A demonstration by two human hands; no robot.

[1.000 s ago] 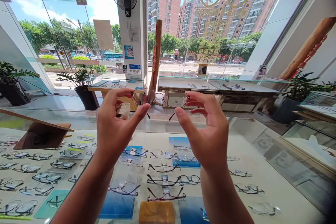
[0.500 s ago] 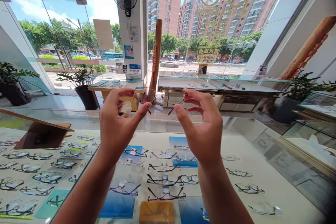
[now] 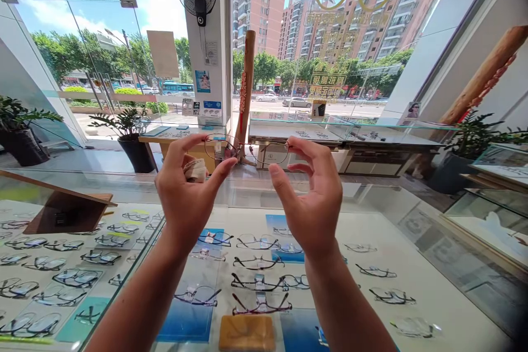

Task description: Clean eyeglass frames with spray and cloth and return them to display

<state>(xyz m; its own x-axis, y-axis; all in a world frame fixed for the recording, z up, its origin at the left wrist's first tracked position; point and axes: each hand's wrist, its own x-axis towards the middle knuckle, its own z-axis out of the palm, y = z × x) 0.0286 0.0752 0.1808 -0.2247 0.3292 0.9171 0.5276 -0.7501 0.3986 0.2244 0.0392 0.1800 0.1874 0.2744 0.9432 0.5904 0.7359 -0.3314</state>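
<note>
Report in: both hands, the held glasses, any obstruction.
Left hand and right hand at opposite ends of the held glasses. Frame up above the display case. Nothing seen blocking it.

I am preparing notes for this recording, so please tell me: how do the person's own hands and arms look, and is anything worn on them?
The left hand and right hand are both ungloved, with no ring, watch or bracelet visible. The left forearm and right forearm are bare as far as the picture's edge, so no sleeve shows.
</note>
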